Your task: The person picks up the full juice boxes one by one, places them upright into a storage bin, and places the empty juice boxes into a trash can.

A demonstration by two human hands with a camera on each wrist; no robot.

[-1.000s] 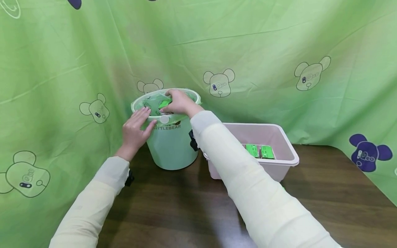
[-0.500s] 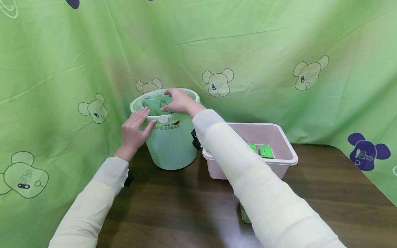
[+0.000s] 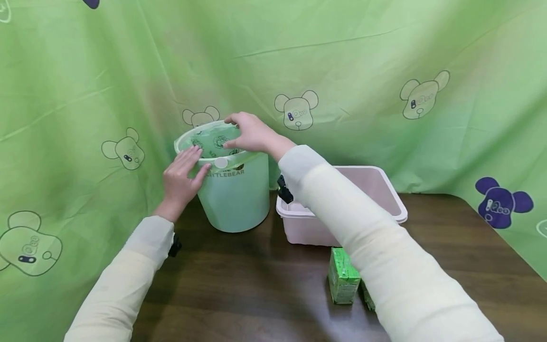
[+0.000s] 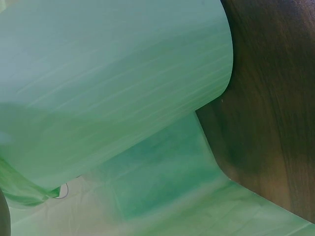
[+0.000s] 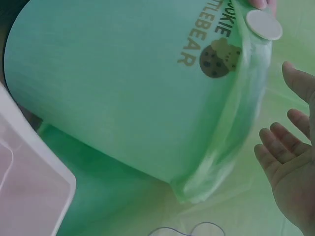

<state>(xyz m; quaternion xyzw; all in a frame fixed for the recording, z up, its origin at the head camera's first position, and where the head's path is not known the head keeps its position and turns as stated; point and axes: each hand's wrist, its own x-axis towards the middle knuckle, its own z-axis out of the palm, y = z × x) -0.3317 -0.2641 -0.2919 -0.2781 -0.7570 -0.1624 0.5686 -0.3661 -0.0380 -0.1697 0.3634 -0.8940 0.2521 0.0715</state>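
Note:
A pale green trash bin (image 3: 235, 204) with a white rim and "LITTLEBEAR" lettering stands at the back left of the table. It is lined with a printed green plastic bag (image 3: 220, 140), folded over the rim. My left hand (image 3: 181, 178) rests on the front left of the rim, fingers fairly straight. Above the bin's mouth, my right hand (image 3: 256, 135) is spread and holds nothing. The right wrist view shows that hand (image 5: 290, 157) beside the bin's bagged rim, thumb and fingers apart. The bottom of the bin is hidden.
A pink plastic basket (image 3: 307, 230) stands right of the bin, partly behind my right sleeve (image 3: 367, 218). In front of it on the brown table (image 3: 239, 289) is a green drink carton (image 3: 343, 278), with another green package (image 3: 368, 298) half hidden. A green curtain (image 3: 342, 52) hangs behind.
My right hand has let go of a small green package inside the bin and lifted slightly up. The right sleeve shifted, uncovering the green carton. My left hand stays on the rim.

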